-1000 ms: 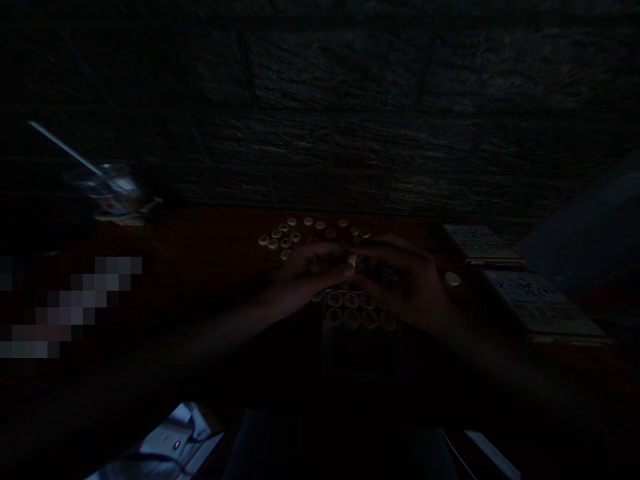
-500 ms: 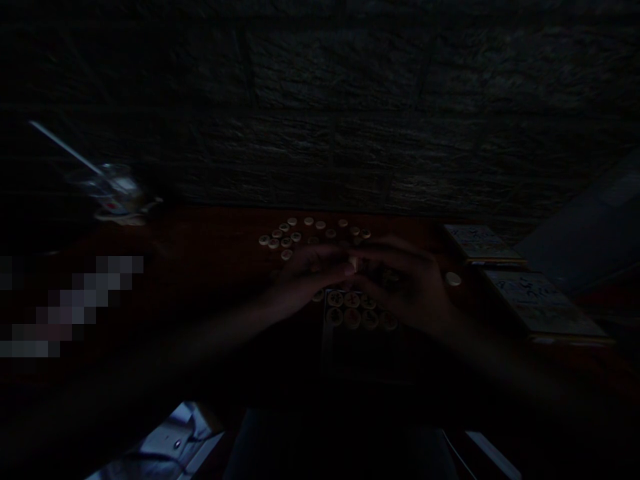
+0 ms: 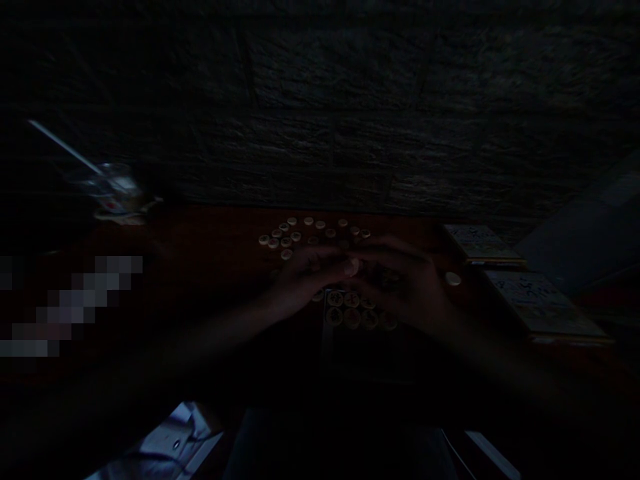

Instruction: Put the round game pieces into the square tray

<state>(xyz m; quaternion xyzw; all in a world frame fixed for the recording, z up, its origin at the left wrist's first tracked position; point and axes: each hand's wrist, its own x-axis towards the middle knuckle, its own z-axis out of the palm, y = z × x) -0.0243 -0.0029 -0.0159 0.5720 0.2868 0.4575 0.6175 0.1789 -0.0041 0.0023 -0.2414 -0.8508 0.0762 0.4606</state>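
Both hands meet over the middle of a dark reddish table. Between the fingertips is a small pale xiangqi piece (image 3: 355,266). My left hand (image 3: 305,273) comes in from the left with thumb and fingers closed on it. My right hand (image 3: 417,277) arches over from the right, its fingers closed at the same piece. Just below them, xiangqi pieces (image 3: 352,318) sit in two rows in a dark box (image 3: 327,353). More loose xiangqi pieces (image 3: 286,241) lie scattered behind the hands. Deep shadow hides parts of the fingers.
One round piece (image 3: 453,279) lies apart on the right, beside two flat, printed boxes or books (image 3: 545,303). A clear cup (image 3: 120,190) with a straw stands at the far left. A rough block wall (image 3: 330,133) rises behind the table.
The piece between the fingertips has turned slightly and shows more of its round face. Both hands stay in nearly the same place.
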